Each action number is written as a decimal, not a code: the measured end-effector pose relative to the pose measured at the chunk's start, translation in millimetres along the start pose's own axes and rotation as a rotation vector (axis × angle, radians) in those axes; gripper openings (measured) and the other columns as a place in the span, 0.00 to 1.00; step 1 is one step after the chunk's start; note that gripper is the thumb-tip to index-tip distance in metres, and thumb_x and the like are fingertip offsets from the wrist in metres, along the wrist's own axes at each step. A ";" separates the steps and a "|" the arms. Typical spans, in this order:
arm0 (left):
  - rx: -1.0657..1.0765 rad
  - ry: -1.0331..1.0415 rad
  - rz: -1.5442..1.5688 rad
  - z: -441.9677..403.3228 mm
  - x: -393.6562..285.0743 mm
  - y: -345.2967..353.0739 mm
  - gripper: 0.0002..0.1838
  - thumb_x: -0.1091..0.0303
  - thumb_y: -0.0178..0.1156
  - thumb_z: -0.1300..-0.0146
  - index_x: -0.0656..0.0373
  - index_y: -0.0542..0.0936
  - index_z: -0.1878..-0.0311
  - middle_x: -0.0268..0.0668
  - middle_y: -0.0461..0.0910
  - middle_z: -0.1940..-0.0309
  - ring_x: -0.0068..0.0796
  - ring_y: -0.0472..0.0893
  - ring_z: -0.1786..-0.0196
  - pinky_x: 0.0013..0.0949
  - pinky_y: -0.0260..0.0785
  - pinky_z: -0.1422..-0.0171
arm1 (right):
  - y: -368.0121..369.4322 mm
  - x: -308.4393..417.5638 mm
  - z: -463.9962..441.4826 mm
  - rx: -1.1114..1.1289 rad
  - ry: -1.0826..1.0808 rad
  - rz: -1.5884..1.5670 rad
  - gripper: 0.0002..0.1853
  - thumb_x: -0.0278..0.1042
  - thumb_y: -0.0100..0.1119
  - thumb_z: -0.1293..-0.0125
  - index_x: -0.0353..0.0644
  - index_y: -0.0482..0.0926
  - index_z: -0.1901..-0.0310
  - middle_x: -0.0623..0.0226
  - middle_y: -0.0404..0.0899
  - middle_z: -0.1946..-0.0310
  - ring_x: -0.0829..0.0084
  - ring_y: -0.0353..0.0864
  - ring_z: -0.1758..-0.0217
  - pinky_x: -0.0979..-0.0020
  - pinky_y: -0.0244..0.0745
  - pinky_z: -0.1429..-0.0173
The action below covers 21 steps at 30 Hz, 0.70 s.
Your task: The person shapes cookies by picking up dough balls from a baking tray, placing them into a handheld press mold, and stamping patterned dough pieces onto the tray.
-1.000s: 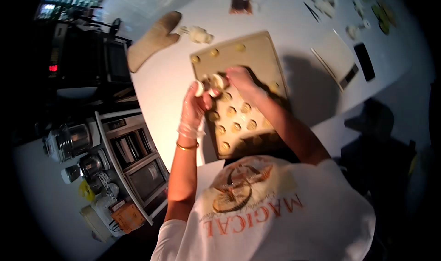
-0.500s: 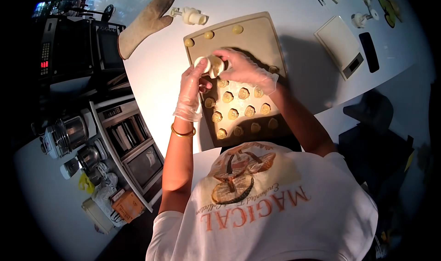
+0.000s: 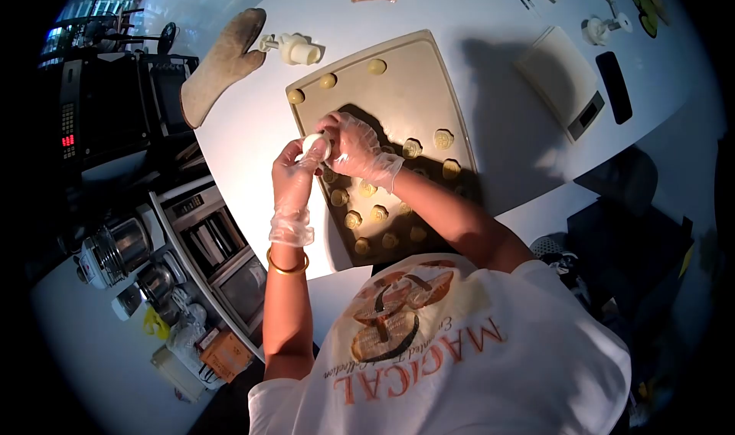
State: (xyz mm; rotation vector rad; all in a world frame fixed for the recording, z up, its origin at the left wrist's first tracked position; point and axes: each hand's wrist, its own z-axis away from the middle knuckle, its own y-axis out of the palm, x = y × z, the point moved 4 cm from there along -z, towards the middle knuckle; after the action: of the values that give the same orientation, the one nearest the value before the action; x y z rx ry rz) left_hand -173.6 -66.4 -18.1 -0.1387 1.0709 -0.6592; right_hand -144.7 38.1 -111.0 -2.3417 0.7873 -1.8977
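Note:
Both my hands wear clear gloves and meet over the left side of the baking tray (image 3: 398,60). My left hand (image 3: 295,171) is closed, pinching a white round piece (image 3: 312,144) that looks like part of a pastry mould. Right against it, my right hand (image 3: 352,144) is closed with curled fingers, and what they grip is hidden. Shaped dough pieces (image 3: 379,213) with a flower-like pattern lie in rows on the near part of the tray and at its right. Smooth dough balls (image 3: 328,80) sit along its far edge.
An oven mitt (image 3: 226,63) and a white plunger mould (image 3: 295,49) lie beyond the tray. To the right are a kitchen scale (image 3: 555,71) and a black phone-like slab (image 3: 613,87). A dark oven-like appliance (image 3: 107,106) stands at left, above a shelf unit (image 3: 207,232).
My hands have come closer together, and the second piece in my right hand is now covered by its fingers. The tray has shifted down-left in view, and two patterned dough pieces at its right are now uncovered.

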 end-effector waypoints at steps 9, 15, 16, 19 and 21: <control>-0.247 -0.018 -0.217 -23.9 -4.0 11.7 0.19 0.60 0.54 0.30 0.71 0.81 0.62 0.34 0.77 0.77 0.19 0.72 0.71 0.25 0.67 0.64 | -3.5 -2.7 -3.7 -0.029 0.047 0.055 0.20 0.29 0.59 0.56 0.44 0.72 0.57 0.62 0.75 0.62 0.57 0.75 0.60 0.57 0.73 0.57; -0.243 -0.129 -0.079 -30.2 -18.9 30.3 0.17 0.65 0.49 0.32 0.64 0.76 0.74 0.25 0.64 0.84 0.15 0.59 0.79 0.26 0.50 0.76 | -3.5 -6.4 -7.4 0.047 0.032 0.057 0.20 0.36 0.59 0.55 0.45 0.72 0.58 0.66 0.72 0.63 0.61 0.73 0.62 0.57 0.71 0.56; -0.253 -0.166 -0.101 -31.6 -21.2 33.8 0.16 0.65 0.49 0.33 0.64 0.76 0.75 0.26 0.64 0.84 0.15 0.60 0.79 0.26 0.50 0.76 | -4.5 -7.1 -8.3 0.031 0.026 0.060 0.19 0.38 0.59 0.55 0.45 0.72 0.59 0.66 0.71 0.65 0.62 0.72 0.64 0.58 0.71 0.57; -0.263 -0.236 -0.189 -37.1 -12.6 40.4 0.17 0.65 0.48 0.34 0.64 0.75 0.76 0.26 0.65 0.84 0.15 0.61 0.79 0.25 0.51 0.76 | -1.6 -11.4 -7.5 0.051 0.048 -0.034 0.18 0.42 0.60 0.53 0.46 0.71 0.59 0.66 0.70 0.66 0.63 0.72 0.64 0.59 0.72 0.56; -0.294 -0.183 -0.245 -44.8 -20.4 48.2 0.20 0.65 0.48 0.36 0.56 0.63 0.85 0.26 0.59 0.87 0.16 0.56 0.81 0.27 0.46 0.76 | -0.2 -14.1 -7.1 0.015 0.059 -0.035 0.18 0.43 0.59 0.52 0.46 0.72 0.59 0.66 0.71 0.65 0.64 0.72 0.63 0.60 0.71 0.56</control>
State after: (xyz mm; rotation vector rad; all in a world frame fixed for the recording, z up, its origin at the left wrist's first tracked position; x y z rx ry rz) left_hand -197.1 -7.1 -44.3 -0.5820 0.9769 -0.6904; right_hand -153.0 45.8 -121.9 -2.3161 0.7380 -1.9884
